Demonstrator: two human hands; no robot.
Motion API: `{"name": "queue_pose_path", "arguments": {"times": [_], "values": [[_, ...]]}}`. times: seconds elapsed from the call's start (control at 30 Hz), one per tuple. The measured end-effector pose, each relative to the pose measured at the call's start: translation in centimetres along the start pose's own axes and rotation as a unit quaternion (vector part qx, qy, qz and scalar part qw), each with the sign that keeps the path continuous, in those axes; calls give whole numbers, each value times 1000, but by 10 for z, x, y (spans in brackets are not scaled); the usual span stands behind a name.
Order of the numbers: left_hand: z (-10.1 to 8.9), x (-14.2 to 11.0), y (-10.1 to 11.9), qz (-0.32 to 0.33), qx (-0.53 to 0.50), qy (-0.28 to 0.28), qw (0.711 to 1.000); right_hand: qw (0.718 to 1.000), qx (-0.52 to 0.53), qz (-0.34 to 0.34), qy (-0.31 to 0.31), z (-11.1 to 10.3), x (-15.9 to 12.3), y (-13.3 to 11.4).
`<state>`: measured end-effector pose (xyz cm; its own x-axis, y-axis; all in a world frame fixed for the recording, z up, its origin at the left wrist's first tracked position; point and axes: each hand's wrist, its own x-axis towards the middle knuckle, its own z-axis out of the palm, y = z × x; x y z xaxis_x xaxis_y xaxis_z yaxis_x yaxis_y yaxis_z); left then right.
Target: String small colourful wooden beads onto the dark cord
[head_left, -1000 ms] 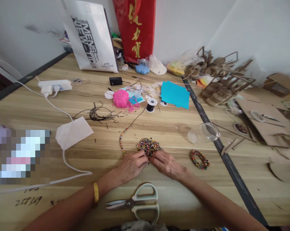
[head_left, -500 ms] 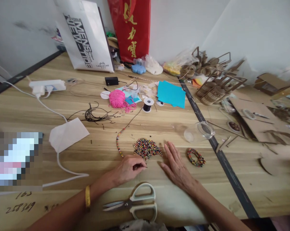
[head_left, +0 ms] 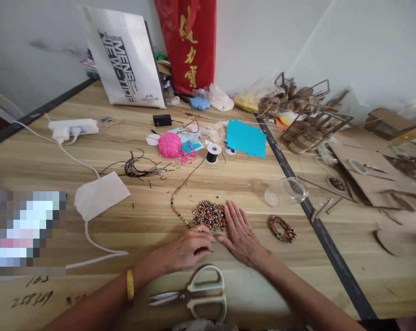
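The left hand (head_left: 190,246) has its grip clamped on a bead-strung thin black cord (head_left: 172,201), which curves over the pale wooden worktop (head_left: 153,200), left of a heap of small multicoloured round beads (head_left: 210,215); the right hand (head_left: 243,236), grip apart, lies flat at the heap's right edge.

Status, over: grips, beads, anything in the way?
Left grip pinching beaded cord, dark tip showing. Right grip open, flat at bead pile's edge. Scissors nearby, not in the way.

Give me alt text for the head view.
A person's left hand curls and right hand lies flat beside heaped multicoloured beads on a wooden table. A partly beaded black cord runs from a spool to the left hand; scissors lie nearer the viewer.
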<state>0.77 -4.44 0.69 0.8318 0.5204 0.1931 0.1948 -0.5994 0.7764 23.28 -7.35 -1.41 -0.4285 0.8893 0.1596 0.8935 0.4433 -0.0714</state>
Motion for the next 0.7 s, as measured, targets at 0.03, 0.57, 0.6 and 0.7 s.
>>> {"name": "queue_pose_path", "arguments": {"times": [0.03,0.57,0.6,0.7], "values": [[0,0,-1,-2,0,2,1000,1000,0,-2,2,0,1,0],[-2,3,-5,-1,-24,39,999,1000,28,-13,5,4,16,2],[-3,3,-5,-3,-34,44,998,999,29,-13,4,5,17,2],[-6,2,-6,-29,-71,55,996,999,36,-14,9,5,18,4]]}}
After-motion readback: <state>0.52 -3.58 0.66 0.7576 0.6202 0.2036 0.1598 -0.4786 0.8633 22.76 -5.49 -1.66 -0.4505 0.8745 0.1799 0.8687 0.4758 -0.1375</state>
